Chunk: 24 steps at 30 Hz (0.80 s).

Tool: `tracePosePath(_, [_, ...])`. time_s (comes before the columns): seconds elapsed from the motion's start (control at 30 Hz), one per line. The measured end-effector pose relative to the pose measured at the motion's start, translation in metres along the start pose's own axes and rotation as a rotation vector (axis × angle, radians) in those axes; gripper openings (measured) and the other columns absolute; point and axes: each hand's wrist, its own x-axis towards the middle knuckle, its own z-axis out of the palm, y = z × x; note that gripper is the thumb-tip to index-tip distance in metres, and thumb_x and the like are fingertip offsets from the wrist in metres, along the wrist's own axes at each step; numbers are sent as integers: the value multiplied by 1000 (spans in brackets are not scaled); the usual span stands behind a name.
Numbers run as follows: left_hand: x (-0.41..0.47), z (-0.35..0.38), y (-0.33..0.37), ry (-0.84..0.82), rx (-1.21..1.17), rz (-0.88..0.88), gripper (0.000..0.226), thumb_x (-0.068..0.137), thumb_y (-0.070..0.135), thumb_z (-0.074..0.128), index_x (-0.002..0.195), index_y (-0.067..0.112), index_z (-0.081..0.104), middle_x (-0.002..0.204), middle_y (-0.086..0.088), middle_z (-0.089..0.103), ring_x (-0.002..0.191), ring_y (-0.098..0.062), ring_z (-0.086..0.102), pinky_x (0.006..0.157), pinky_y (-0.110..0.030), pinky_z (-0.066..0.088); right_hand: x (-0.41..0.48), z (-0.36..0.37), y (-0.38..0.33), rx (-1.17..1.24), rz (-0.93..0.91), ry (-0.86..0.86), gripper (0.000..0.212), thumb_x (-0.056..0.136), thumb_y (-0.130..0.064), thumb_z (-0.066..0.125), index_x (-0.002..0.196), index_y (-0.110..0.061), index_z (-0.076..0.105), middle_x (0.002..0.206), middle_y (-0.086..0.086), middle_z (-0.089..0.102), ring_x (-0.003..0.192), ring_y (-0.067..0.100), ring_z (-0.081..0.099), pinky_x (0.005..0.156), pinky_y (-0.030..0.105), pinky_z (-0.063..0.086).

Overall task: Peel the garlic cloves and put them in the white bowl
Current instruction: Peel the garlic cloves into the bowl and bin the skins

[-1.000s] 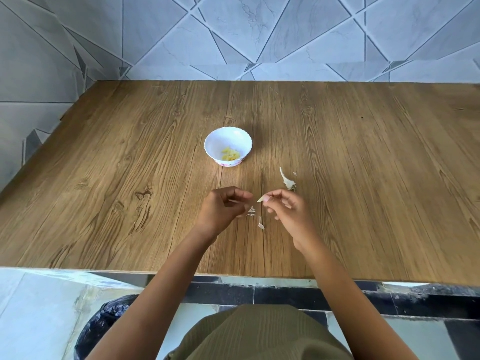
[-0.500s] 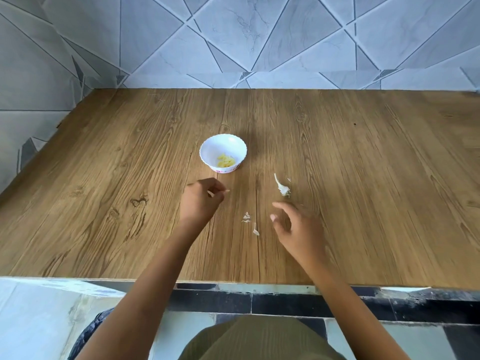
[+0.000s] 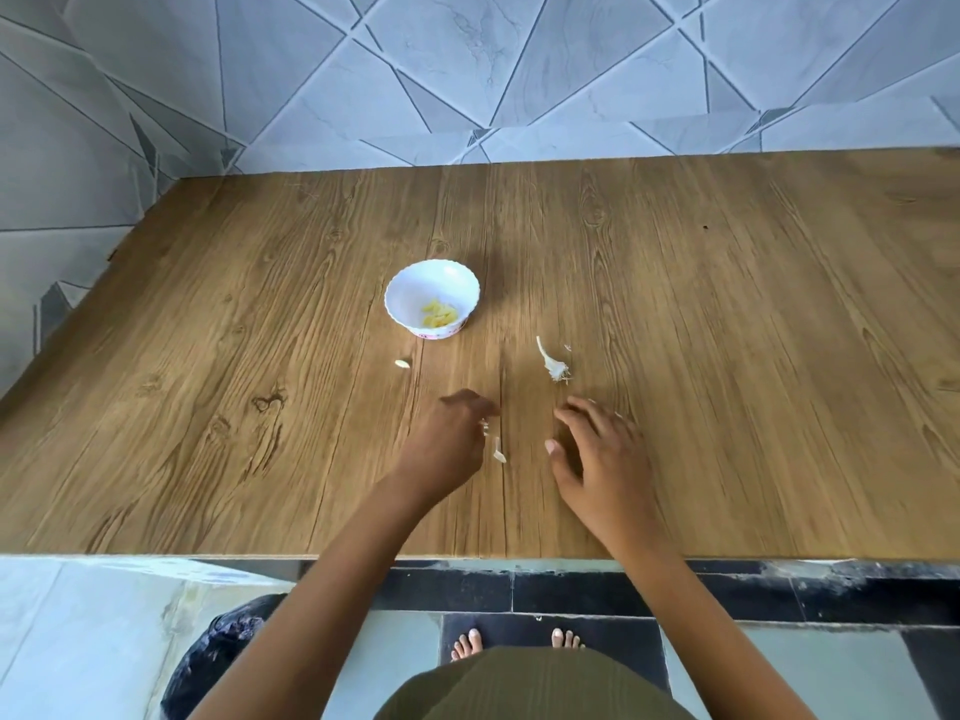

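A small white bowl with several yellowish peeled cloves inside stands mid-table. One pale garlic clove lies on the wood just below and left of the bowl, outside it. My left hand is blurred, its fingers loosely bent above small peel scraps, and I see nothing held in it. My right hand hovers with its fingers spread and holds nothing, just right of the scraps. A garlic stem with dry skin lies beyond my right hand.
The wooden table meets a tiled wall at the back and on the left. Its front edge is close to my body. A dark bag sits on the floor at the lower left, and my bare feet show below.
My left hand reached toward the bowl with a clove, then drew back to the scraps; a clove now lies beside the bowl. My right hand dropped its peel and spread its fingers.
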Motion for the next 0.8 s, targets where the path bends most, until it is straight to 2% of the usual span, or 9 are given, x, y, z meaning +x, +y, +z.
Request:
tracePosePath(0.1, [-6, 10, 5, -21, 44, -10, 35, 85, -10, 48, 111, 5, 67, 113, -10, 62, 91, -22, 64, 80, -33, 54, 0, 2, 1, 4, -7, 31, 32, 86, -25, 62, 114, -10, 64, 122, 8, 61, 115, 27, 56, 100, 50, 42])
tracePosePath(0.17, [-10, 11, 9, -27, 56, -7, 28, 88, -4, 52, 109, 7, 68, 111, -8, 63, 88, -20, 64, 77, -33, 54, 0, 3, 3, 1, -8, 45, 32, 84, -23, 66, 113, -10, 64, 121, 8, 62, 115, 27, 57, 100, 50, 43])
tracePosePath(0.3, [-18, 13, 16, 0, 52, -28, 20, 86, 9, 63, 104, 13, 72, 108, -1, 64, 85, -18, 65, 76, -36, 55, 0, 2, 4, 46, -1, 45, 32, 82, -21, 69, 112, -10, 65, 121, 8, 62, 114, 27, 57, 99, 51, 43])
tracePosePath(0.4, [-24, 19, 16, 31, 105, -11, 14, 83, 5, 68, 94, 12, 74, 97, -3, 68, 74, -20, 66, 65, -38, 57, 1, 0, 6, 161, 4, 51, 30, 84, -22, 66, 111, -10, 65, 118, 5, 64, 113, 24, 58, 99, 48, 43])
tracePosePath(0.5, [-28, 24, 16, 49, 153, 9, 15, 78, -2, 69, 87, 10, 74, 85, -6, 68, 63, -23, 66, 55, -37, 57, 2, -8, 7, 429, 42, 74, 30, 88, -28, 57, 111, -11, 65, 113, -1, 66, 107, 13, 60, 97, 32, 43])
tracePosePath(0.57, [-24, 23, 18, 48, 183, -11, 16, 82, -2, 65, 89, 9, 74, 87, -6, 68, 67, -23, 66, 59, -37, 57, 2, -16, 5, 605, 123, 37, 25, 92, -21, 58, 115, -13, 63, 116, -5, 64, 108, 5, 57, 97, 19, 40])
tracePosePath(0.63, [-17, 21, 22, 21, 205, -47, 16, 86, 1, 60, 93, 10, 72, 90, -5, 68, 74, -21, 66, 68, -35, 56, 3, -24, 1, 812, 236, -25, 23, 93, -14, 56, 116, -17, 61, 117, -8, 62, 107, -4, 56, 95, 11, 40])
tracePosePath(0.7, [-8, 16, 26, -34, 208, -84, 13, 86, 5, 62, 92, 12, 70, 91, -2, 67, 79, -18, 64, 73, -32, 55, 6, -32, -4, 1019, 352, -64, 20, 95, -14, 54, 113, -18, 62, 114, -9, 64, 103, -7, 58, 90, 10, 43])
tracePosePath(0.8, [4, 1, 24, -62, 9, -181, 9, 79, 3, 68, 81, 11, 71, 76, 4, 65, 68, -8, 60, 67, -23, 48, 10, -39, -11, 1314, 563, -168, 20, 98, -17, 47, 110, -19, 62, 114, -3, 65, 107, 5, 61, 94, 21, 47])
